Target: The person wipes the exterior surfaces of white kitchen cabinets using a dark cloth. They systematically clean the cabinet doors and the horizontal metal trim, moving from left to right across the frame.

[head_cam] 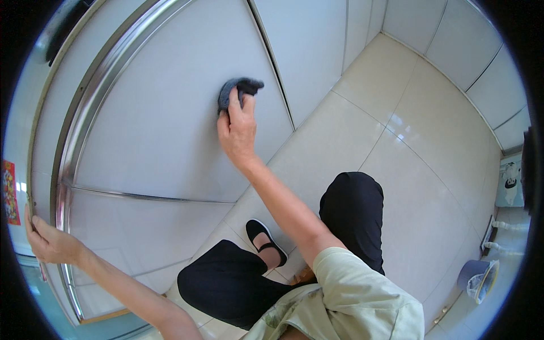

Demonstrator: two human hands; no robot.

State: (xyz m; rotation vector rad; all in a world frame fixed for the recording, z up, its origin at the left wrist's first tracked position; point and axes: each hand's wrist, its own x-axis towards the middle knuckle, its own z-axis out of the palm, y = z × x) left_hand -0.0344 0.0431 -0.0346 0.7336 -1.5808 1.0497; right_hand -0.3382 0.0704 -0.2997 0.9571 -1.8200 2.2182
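My right hand (239, 127) presses a bunched dark grey cloth (229, 94) against a glossy white cabinet door (170, 106); its fingers are bent over the cloth. At the far left, my left hand (53, 242) rests on the edge of the countertop (32, 178), fingertips at the rim and partly hidden behind it. No object shows in that hand. A shiny metal strip (102, 72) runs along the top of the doors below the counter. A second door panel (140, 229) lies between my two arms.
Beige floor tiles (408, 178) stretch to the right, under my bent knees. White cabinets (463, 55) line the far side. A small lined bin (471, 274) and white pipes (510, 226) are at the right. A red decorated sticker (10, 193) is at the far left.
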